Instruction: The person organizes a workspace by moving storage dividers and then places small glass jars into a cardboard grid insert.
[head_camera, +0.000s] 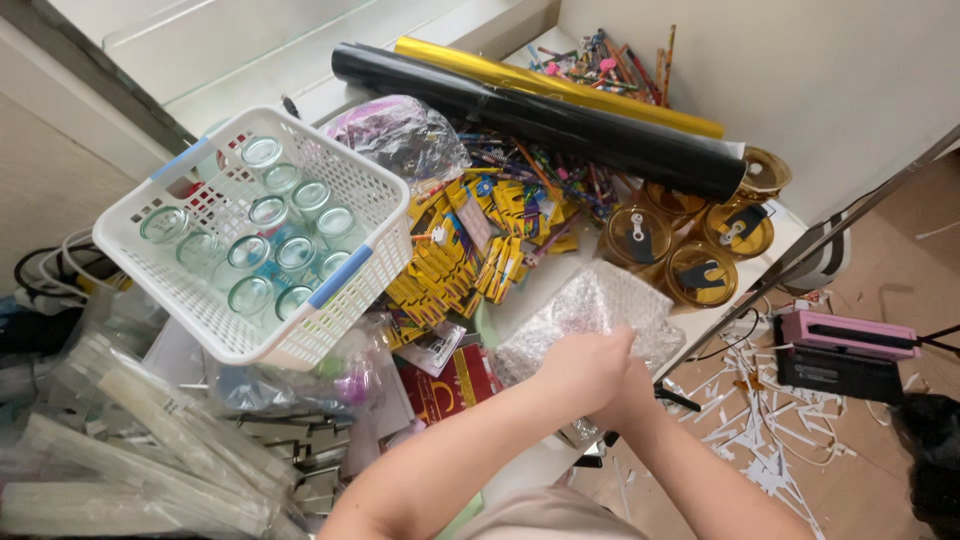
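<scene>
— Starting at the far left: clear sleeves (150, 430) lying in a heap, long, flat, glossy. Above them, sitting tilted, a white basket (355, 185) of plastic lattice with blue handle strips, holding small round glass jars (265, 215), clear, mouths up.

— And under the basket?

— Poking out beneath its near edge, a crinkled clear bag (300, 385) with something purple and green inside. Just right of that, lying flat, a red packet (450, 385) with gold print. Above it, spilling toward the centre, yellow cards (450, 265), small, rectangular, piled loosely. Resting behind those, a shiny wrinkled pouch (400, 135), purplish.

— Moving on to the middle?

— Lying diagonally across the back, a black roll (540, 120), smooth and matte, touching a gold roll (560, 85), foil-bright. Behind them, a jumble of coloured pencils (600, 60).

— The hands?

— Meeting at lower centre, left hand (580, 370) curled over the right hand (630, 395), both pinching bubble wrap (590, 310): clear, pimpled, bunched on the white table (530, 295). Right hand mostly hidden, fingers closing on the wrap's near edge.

— And further right?

— Standing just past the wrap, amber tubs (690, 240), round, translucent, with dark labels on the lids. On the floor, lying scattered, white paper scraps (760, 410); beside them, a pink and black box (845, 350), oblong.
</scene>
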